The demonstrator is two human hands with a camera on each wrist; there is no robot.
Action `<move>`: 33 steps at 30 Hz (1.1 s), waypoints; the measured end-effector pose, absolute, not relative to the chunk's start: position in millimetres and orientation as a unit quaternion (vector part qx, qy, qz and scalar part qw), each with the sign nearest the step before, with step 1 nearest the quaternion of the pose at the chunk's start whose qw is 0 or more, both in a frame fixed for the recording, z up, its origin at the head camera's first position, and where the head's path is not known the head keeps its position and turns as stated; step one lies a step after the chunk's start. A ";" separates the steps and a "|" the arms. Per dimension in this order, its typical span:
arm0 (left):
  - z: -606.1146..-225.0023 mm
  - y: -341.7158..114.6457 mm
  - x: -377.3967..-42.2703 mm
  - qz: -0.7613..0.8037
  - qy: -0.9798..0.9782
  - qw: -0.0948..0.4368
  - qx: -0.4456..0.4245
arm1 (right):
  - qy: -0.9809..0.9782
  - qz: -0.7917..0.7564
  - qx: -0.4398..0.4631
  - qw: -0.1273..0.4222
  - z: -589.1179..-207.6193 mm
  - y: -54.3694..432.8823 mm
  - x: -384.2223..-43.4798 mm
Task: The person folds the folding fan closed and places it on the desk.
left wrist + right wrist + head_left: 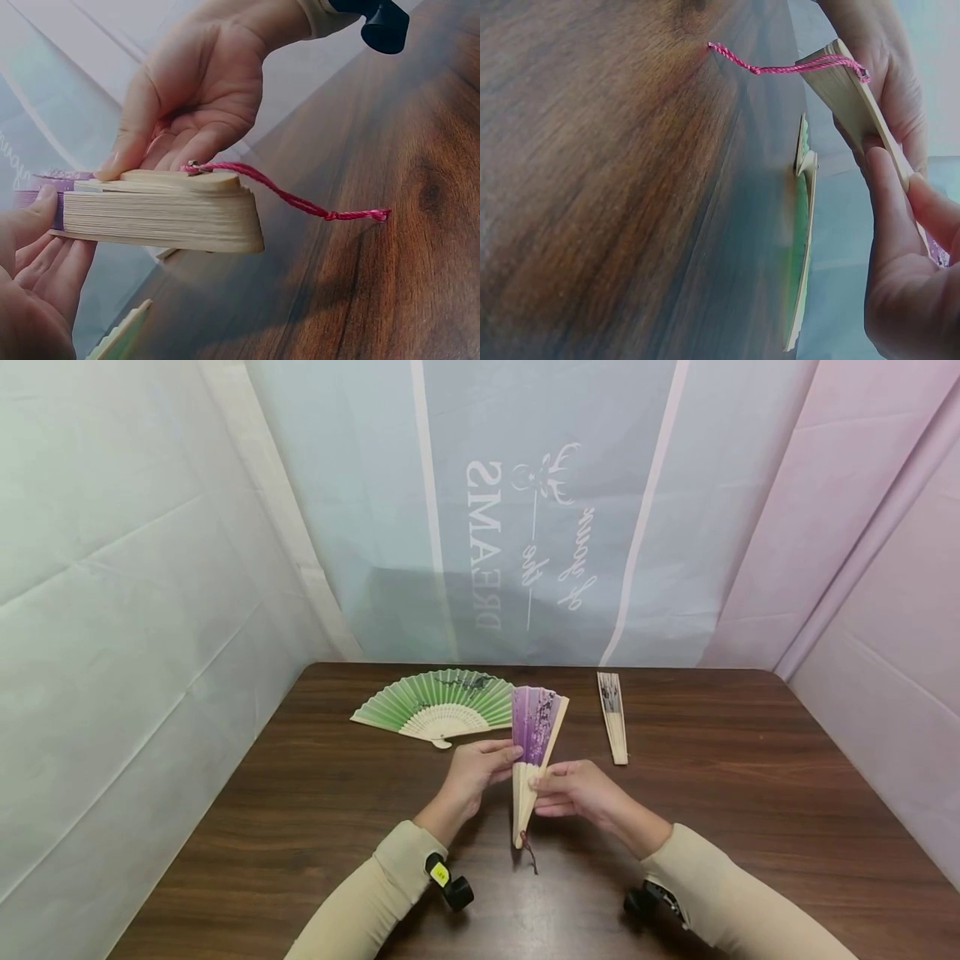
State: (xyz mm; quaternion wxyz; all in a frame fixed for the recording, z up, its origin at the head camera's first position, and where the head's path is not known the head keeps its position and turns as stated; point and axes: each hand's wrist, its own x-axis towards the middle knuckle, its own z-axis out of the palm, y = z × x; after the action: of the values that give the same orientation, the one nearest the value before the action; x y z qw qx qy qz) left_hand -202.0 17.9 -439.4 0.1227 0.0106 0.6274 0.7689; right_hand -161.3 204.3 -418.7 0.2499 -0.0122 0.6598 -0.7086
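Fan (536, 727), purple, pale ribs, slightly spread: raised above the tabletop (300, 860). Left hand (477, 770): thumb and fingers closed on the left side of the purple fan, where its purple part meets the ribs. Right hand (581, 792): pinching the right edge of the purple fan between thumb and fingers, lower down. Red cord (292, 204): trailing from the purple fan's narrow end. Green fan (386, 700): spread wide, lying beyond and left of the purple fan. Folded fan (617, 735): lying right of the purple fan.
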 end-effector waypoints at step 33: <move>-436.9 20.6 -200.9 0.757 0.643 0.116 0.007 | 0.721 -0.659 -0.017 0.214 -411.9 196.3 -164.4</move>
State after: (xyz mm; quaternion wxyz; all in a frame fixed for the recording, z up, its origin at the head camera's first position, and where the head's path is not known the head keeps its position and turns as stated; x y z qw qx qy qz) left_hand -200.9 20.6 -436.9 0.1165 0.0068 0.6427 0.7571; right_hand -164.4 196.3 -411.9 0.2136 -0.0173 0.7213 -0.6586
